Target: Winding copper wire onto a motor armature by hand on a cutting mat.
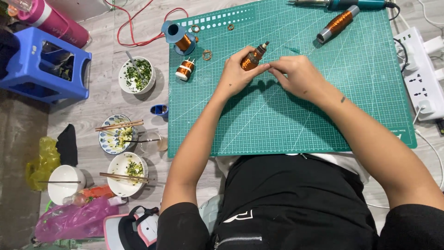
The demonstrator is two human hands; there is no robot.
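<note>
Now, starting off the mat's left edge on the floor: bowls of leftover food, one with chopsticks (119, 125) laid across its rim, and a small blue cap (159, 110) just beside the green cutting mat (286, 120). A knocked elbow there could tip a bowl toward the work.

Moving onto the mat's far left corner, a blue spool (178, 34) of copper wire lies on its side, a smaller copper coil (185, 69) stands near it, and loose little wire rings sit close by, light enough to get swept off by a sleeve.

Centre now: the left hand (238, 74) is closed around a copper-wound bobbin (254, 58), tilted, toward the mat's far edge. The right hand (298, 76) pinches at the left's fingertips, presumably on fine wire, though no strand can be made out. Too sharp a tug could snap it or loosen the winding.

At the far right corner lie another wound coil (336, 25) and a soldering iron (342, 4), cut off by the frame; whether it is hot cannot be told. A white power strip (423, 76) lies off the right edge, cables trailing, a likely snag.
</note>
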